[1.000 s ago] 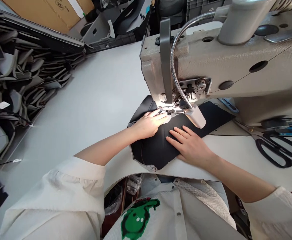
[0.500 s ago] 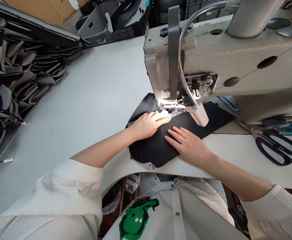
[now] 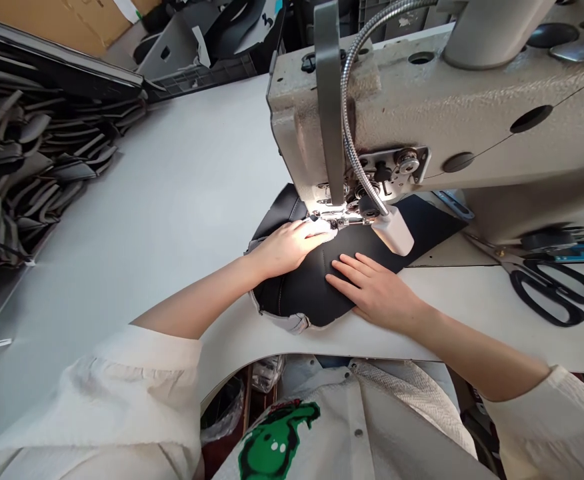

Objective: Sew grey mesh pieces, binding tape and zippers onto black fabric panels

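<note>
A black padded piece [image 3: 297,293] with a pale lining edge lies under the needle area of a sewing machine [image 3: 397,100]. My left hand [image 3: 285,248] is beside the presser foot, its fingers closed on a small white piece [image 3: 322,228] against the black one. A bright lamp [image 3: 393,230] on a metal hose lights this spot. My right hand [image 3: 377,290] lies flat on the black piece with its fingers apart, holding nothing. The needle itself cannot be made out.
Black-handled scissors [image 3: 547,287] lie to the right on the white table [image 3: 172,173]. Stacks of grey and black pieces [image 3: 37,153] stand at the left. Behind the table is a grey crate [image 3: 172,57]. Small blue-handled tools [image 3: 582,250] are at the far right.
The camera view has shifted slightly. The black piece has turned a little under the machine, and its lower pale edge sits higher. Both hands stay on the work.
</note>
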### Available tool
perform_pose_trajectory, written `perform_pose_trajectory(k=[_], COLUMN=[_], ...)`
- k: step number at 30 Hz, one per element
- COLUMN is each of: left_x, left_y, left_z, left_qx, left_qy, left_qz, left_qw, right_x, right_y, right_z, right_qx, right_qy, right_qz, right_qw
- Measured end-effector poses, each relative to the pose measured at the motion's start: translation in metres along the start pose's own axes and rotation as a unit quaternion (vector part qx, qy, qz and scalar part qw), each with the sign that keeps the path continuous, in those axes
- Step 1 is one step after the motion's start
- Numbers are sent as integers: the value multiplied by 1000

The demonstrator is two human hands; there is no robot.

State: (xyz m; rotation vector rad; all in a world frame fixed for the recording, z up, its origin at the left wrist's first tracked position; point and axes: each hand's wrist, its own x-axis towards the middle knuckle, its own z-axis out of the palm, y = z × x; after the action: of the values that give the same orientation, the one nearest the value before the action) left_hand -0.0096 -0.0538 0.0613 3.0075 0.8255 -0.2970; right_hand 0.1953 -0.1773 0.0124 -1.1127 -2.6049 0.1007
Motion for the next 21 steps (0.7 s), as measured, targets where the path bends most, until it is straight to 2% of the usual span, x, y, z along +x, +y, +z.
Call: perform_pose_trajectory(k=[7,12,14,16,19,21], left_x=[7,14,16,18,22,25], left_y=[2,-1,0,3,11,16], left_z=[-5,-7,-8,-12,-19,-23], left_qx=[-50,-71,-75,-83,-92,-86], left_qy=[-31,-24,-28,-47,-85,-110], left_qz=[-19,22,34,22,-33,-72], left_qw=[998,997,996,995,992,988], right_x=[4,13,24,41,70,85], right_y=[1,2,-6,-19,-35,-36], right_z=[10,13,13,15,20,26], right_qx=[10,-14,-51,-84,-103,-80], right_qy=[27,19,11,-2,-21,-26], right_qz=[-1,-66,-75,-49,12,0], right_qw=[1000,998,996,995,994,996])
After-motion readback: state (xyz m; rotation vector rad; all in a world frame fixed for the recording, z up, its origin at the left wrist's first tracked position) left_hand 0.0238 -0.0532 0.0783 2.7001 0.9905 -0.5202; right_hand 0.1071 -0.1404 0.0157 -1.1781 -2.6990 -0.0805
